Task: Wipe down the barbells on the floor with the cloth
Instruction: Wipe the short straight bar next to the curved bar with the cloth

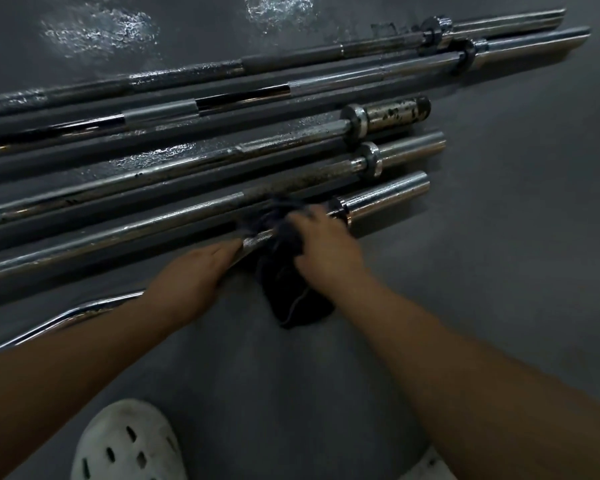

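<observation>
Grey floor (499, 209), right hand (326, 245) gripping cloth (291, 299), left hand (194, 275) touching barbell (385, 199)

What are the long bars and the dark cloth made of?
The barbells look like chrome-plated steel: mirror-bright glints, with dark specks on one, maybe rust. The cloth looks like soft dark fabric: it bunches and droops over one.

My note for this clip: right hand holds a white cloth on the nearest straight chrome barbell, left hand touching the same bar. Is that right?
One error: the head view shows the cloth is dark, nearly black, not white. The rest stands: the right hand holds it on the nearest straight chrome barbell, the left hand touching the same bar.
</observation>
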Action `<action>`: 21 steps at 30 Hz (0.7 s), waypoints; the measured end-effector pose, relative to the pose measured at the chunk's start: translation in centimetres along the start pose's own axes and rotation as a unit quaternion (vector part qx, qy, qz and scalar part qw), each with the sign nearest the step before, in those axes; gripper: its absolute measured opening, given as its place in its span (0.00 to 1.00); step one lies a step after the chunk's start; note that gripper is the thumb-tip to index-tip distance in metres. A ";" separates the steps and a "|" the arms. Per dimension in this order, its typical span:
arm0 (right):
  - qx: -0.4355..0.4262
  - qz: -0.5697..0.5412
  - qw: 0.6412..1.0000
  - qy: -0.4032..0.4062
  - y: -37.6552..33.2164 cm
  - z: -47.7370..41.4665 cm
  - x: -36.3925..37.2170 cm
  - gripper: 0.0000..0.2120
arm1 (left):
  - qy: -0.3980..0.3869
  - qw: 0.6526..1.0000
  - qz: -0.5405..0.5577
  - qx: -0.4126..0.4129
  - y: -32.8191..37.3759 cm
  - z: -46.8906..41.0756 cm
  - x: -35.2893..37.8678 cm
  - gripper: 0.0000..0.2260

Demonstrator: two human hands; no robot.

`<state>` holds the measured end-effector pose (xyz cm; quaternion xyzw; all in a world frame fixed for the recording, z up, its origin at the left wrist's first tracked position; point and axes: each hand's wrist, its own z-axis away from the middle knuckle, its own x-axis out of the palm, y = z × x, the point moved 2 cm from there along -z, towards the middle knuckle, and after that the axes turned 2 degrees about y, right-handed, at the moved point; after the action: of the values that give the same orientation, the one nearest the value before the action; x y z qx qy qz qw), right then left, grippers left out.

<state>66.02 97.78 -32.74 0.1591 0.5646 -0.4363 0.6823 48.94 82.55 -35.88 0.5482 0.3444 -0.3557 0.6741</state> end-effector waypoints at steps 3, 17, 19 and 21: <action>0.080 -0.023 0.995 0.048 -0.8 1.7 1.2 0.36 | -0.006 1.000 -0.021 0.005 -0.1 0.1 0.4 0.34; -0.054 -0.097 0.994 0.024 -3.3 2.8 2.6 0.28 | 0.011 0.998 0.031 -0.062 0.3 0.4 0.7 0.25; 0.178 -0.287 0.931 0.139 -0.2 1.5 2.5 0.26 | 0.005 0.997 0.027 -0.070 0.0 0.5 1.3 0.30; 0.391 -0.576 0.696 0.175 -1.4 1.2 3.1 0.32 | 0.015 0.997 0.018 -0.077 -0.1 0.5 1.5 0.32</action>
<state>65.61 94.90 -34.76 0.1283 0.4331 -0.8900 0.0625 49.71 81.91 -37.14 0.5060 0.3710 -0.3077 0.7153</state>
